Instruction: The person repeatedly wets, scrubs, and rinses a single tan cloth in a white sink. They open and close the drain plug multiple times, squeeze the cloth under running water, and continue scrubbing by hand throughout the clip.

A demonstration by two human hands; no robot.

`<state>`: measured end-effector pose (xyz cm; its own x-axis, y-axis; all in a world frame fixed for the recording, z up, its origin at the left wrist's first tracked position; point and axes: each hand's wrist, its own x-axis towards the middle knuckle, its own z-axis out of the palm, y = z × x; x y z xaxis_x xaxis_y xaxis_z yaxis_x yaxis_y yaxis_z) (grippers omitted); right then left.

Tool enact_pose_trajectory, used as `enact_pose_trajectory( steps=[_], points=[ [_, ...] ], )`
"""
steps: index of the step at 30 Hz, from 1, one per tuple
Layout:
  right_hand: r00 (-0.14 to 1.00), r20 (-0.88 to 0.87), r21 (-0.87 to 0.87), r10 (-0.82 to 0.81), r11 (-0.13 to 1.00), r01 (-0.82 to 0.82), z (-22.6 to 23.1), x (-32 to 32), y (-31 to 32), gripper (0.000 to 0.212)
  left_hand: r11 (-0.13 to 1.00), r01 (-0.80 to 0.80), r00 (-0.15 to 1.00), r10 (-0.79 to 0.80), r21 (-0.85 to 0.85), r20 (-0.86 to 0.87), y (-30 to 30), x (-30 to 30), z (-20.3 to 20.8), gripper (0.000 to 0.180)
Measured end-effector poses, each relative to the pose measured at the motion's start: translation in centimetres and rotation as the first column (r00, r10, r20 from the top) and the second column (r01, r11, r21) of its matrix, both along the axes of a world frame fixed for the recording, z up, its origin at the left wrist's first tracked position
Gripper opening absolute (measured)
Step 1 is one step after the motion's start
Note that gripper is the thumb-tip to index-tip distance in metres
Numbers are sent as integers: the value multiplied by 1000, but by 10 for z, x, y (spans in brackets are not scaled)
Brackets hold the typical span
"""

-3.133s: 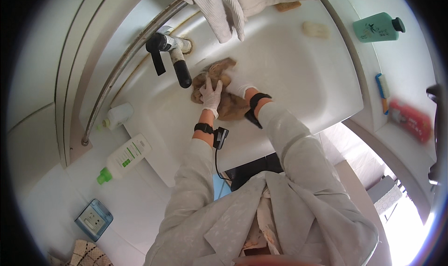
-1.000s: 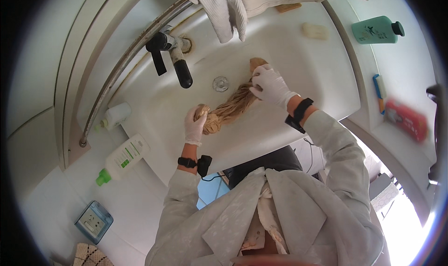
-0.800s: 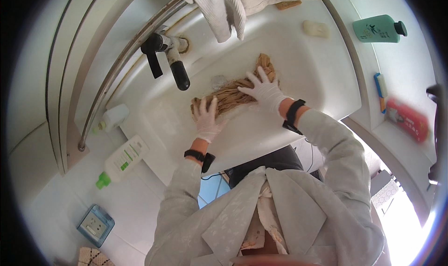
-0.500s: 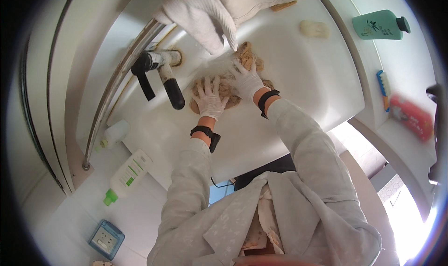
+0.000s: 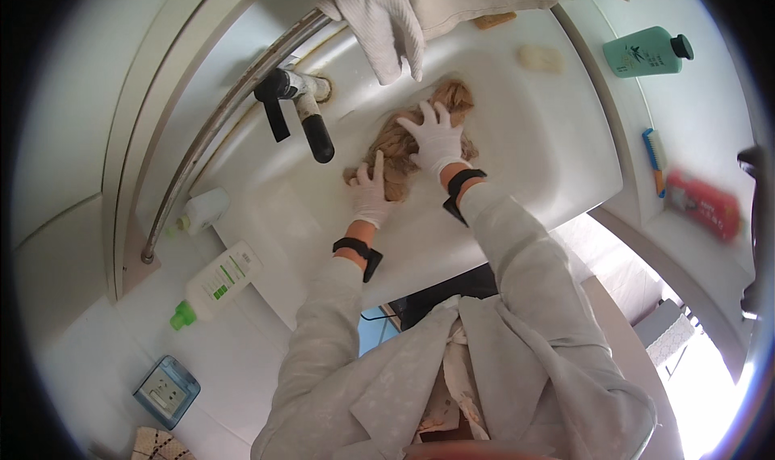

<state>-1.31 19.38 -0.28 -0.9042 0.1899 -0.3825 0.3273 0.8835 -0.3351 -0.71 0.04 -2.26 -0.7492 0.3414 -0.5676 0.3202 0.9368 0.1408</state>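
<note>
A wet, bunched brown cloth (image 5: 394, 147) lies in the white sink (image 5: 557, 137), stretched slantwise beneath my hands. My right hand (image 5: 440, 143), in a thin white glove, rests on the cloth's middle with its fingers spread apart. At the near left end of the cloth is my left hand (image 5: 371, 197), gloved the same way; its fingers are apart and touch the fabric, their tips partly hidden by it. Each wrist wears a black band. To the left of the cloth, the faucet (image 5: 311, 125) with its black spout and lever reaches over the basin.
A pale ribbed cloth (image 5: 379, 28) hangs over the sink's far edge. A soap bar (image 5: 541, 58) sits on the far right rim. On the right ledge are a green bottle (image 5: 646, 52), a brush (image 5: 655, 161) and a red package (image 5: 702, 205). A white bottle (image 5: 218, 282) stands left.
My hands have shifted on the brown cloth, which is now drawn out longer and less covered. The splashing water around it has settled. The whole view has tilted slightly.
</note>
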Motion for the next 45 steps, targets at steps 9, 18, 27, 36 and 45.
enact_pose_trajectory(
  steps=[9, 18, 27, 36, 45],
  points=[
    [993, -119, -415, 24, 907, -71, -12, 16, -39, 22, 973, -148, 984, 127, 177, 123, 6, -26, -62, 73],
    [983, 74, -111, 166, 981, -157, -28, -28, -31, 25, 993, -118, 982, 112, 29, 149, 21, -31, -26, 71],
    [963, 38, 150, 266, 951, -269, 10, -16, 42, 23, 993, -47, 985, 64, 106, -161, -83, 9, 38, 73],
    [835, 246, 9, 492, 860, -510, 17, 11, 5, 65, 994, -12, 997, 20, 110, -72, -14, 7, -13, 92],
    [853, 112, 185, 509, 833, -521, -32, -16, 8, 59, 941, 217, 969, -239, -260, -57, 39, -40, -34, 97]
  ],
)
